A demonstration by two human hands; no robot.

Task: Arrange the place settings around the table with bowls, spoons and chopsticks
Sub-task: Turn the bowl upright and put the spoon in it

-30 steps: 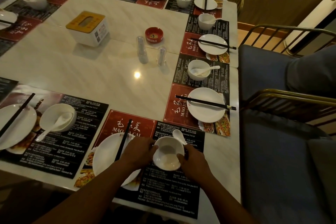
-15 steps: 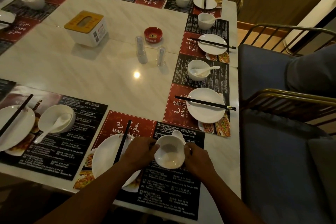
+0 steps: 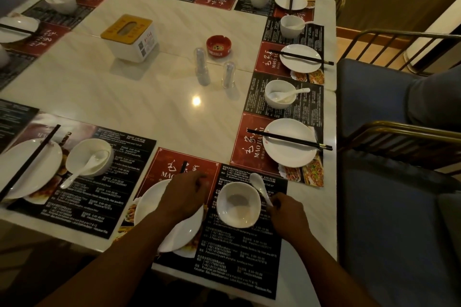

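Observation:
A white bowl point(image 3: 238, 204) stands on the black part of the nearest placemat point(image 3: 239, 257), with neither hand on it. Just right of it lies a white spoon point(image 3: 258, 182), scoop pointing away from me; my right hand point(image 3: 287, 215) pinches the end of its handle. My left hand point(image 3: 183, 194) hovers over the white plate point(image 3: 179, 237) left of the bowl, fingers loosely curled and holding nothing I can see. It covers most of the black chopsticks point(image 3: 184, 166) lying on that plate; only their far tips show.
Set places with plate, chopsticks, bowl and spoon ring the table, such as the plate point(image 3: 289, 142) and bowl point(image 3: 279, 93) on the right. A tissue box point(image 3: 129, 37), red ashtray point(image 3: 218, 45) and two shakers point(image 3: 202, 67) stand mid-table. Blue-cushioned chairs point(image 3: 389, 207) stand along the right.
Both hands have let go of the bowl. My left hand moved left over the plate, and my right hand shifted to the spoon handle. The bowl stays put.

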